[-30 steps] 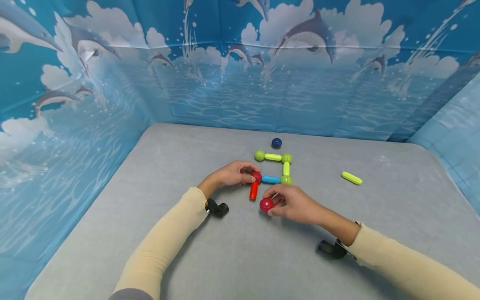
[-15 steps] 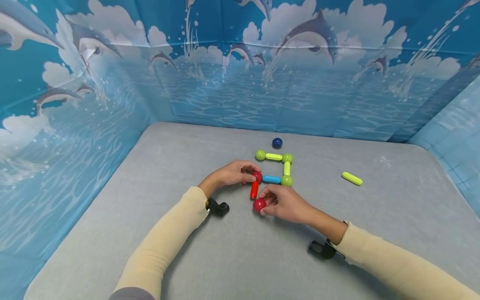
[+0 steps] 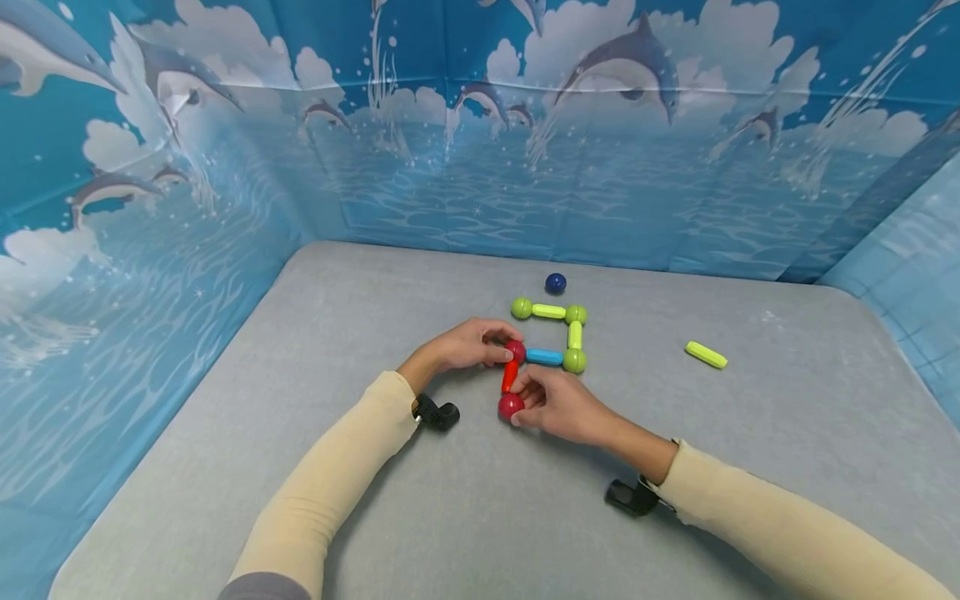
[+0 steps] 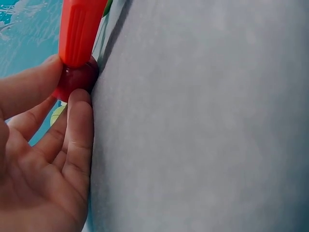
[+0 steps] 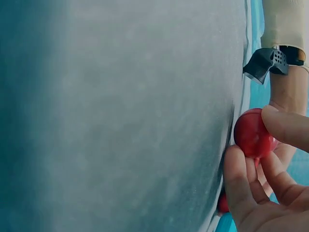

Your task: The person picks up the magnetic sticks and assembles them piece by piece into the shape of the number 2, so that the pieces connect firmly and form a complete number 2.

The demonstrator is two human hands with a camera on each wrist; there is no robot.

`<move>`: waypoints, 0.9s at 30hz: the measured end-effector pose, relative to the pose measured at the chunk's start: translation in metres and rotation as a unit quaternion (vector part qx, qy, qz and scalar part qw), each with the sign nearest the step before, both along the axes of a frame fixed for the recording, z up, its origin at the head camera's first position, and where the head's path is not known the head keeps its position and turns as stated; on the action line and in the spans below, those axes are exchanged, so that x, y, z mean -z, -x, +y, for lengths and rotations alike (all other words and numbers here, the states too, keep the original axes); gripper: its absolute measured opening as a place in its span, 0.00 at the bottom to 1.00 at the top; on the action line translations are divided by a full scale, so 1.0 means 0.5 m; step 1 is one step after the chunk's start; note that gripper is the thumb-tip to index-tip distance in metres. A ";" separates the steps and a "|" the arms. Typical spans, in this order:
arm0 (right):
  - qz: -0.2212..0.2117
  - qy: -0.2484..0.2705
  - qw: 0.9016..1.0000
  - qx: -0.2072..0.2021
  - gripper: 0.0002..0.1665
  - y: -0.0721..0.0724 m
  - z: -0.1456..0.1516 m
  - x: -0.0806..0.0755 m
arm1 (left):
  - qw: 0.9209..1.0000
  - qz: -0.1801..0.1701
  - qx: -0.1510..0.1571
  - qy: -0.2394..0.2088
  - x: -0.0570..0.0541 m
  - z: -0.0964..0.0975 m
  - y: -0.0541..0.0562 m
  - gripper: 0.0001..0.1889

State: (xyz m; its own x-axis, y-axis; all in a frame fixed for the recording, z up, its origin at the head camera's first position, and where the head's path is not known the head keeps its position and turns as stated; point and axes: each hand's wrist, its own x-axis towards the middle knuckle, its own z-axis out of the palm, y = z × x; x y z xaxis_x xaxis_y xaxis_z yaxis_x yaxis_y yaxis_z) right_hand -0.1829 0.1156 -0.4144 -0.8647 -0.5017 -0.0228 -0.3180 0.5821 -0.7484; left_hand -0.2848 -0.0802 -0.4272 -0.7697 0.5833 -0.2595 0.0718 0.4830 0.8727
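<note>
My left hand (image 3: 471, 343) pinches a red ball (image 4: 77, 79) between thumb and fingers. From that ball a red stick (image 3: 510, 377) points toward me, and a blue stick (image 3: 544, 357) runs right to a green ball (image 3: 573, 361). My right hand (image 3: 562, 406) pinches a second red ball (image 5: 253, 133), right at the near end of the red stick. Beyond the blue stick, two yellow-green sticks, one of them upright in the head view (image 3: 575, 335), link further green balls (image 3: 522, 307) into a three-sided outline.
A dark blue ball (image 3: 556, 283) lies behind the outline. Off to the right rests a loose yellow-green stick (image 3: 706, 355). The grey table (image 3: 360, 300) is bordered by blue dolphin-print curtains (image 3: 465, 183) at the back and sides.
My right hand has moved left with its red ball, bringing it to the near end of the red stick. The left hand keeps its pinch on the other red ball.
</note>
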 end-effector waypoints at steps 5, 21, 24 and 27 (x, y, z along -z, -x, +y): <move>0.001 -0.003 1.000 0.008 0.16 0.001 -0.004 0.000 | 1.000 -0.002 -0.005 0.001 -0.003 0.002 0.000 0.18; 0.001 -0.011 1.000 0.008 0.15 0.005 -0.008 -0.001 | 1.000 0.007 -0.027 -0.006 -0.005 0.012 -0.008 0.17; 0.002 -0.015 1.000 0.006 0.15 0.006 -0.006 -0.001 | 0.999 -0.001 -0.031 -0.010 -0.005 0.015 -0.008 0.18; -0.003 -0.020 1.000 0.006 0.14 0.010 0.001 -0.005 | 0.999 -0.009 -0.035 -0.015 -0.004 0.016 -0.006 0.18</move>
